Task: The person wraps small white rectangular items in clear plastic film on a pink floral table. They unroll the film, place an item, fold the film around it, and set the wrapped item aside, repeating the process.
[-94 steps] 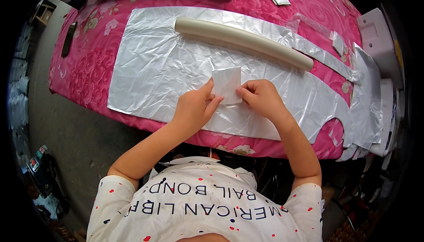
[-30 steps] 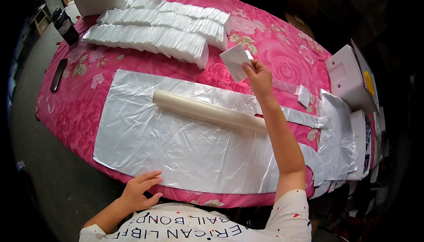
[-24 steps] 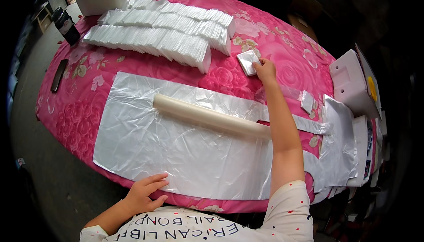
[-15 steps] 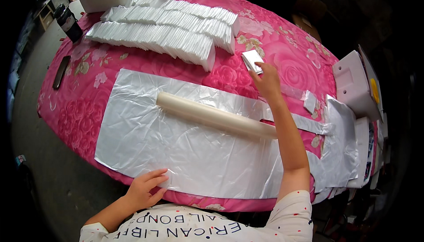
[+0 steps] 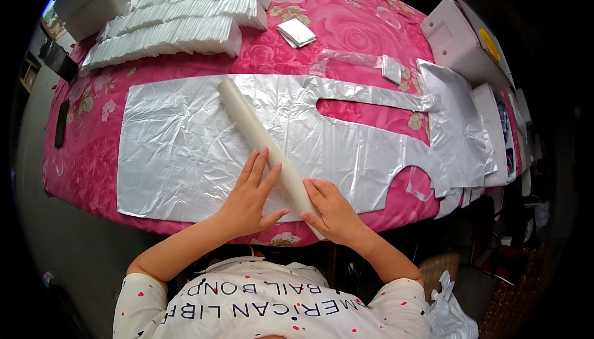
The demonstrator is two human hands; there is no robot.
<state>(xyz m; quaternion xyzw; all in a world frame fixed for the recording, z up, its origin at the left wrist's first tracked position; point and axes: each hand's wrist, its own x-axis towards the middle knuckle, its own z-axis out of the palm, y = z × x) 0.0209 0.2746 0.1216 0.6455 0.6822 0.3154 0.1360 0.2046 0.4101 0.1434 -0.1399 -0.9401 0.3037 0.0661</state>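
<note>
A white plastic apron (image 5: 179, 153) lies spread and wrinkled over the table, its long strap and curved cutouts toward the right. Slanting across it is a smooth cream tube (image 5: 247, 113), far end to the left, near end over the table's front edge. My right hand (image 5: 334, 212) grips the tube close to its near end. Against the tube's left side rests my left hand (image 5: 247, 200), fingers spread and thumb apart. Beyond the apron sits a folded white plastic packet (image 5: 296, 33), touched by neither hand.
Rows of folded white packets (image 5: 173, 39) stand at the far left beside a foam box (image 5: 105, 5) and a dark bottle (image 5: 57, 60). A dark, narrow object (image 5: 62, 124) lies at the left. More plastic sheets (image 5: 458, 128) and another foam box (image 5: 455, 42) are at the right.
My right hand has left the folded packet and come back to the tube. My left hand has moved from the apron's near edge onto the tube, which has swung to a steeper slant.
</note>
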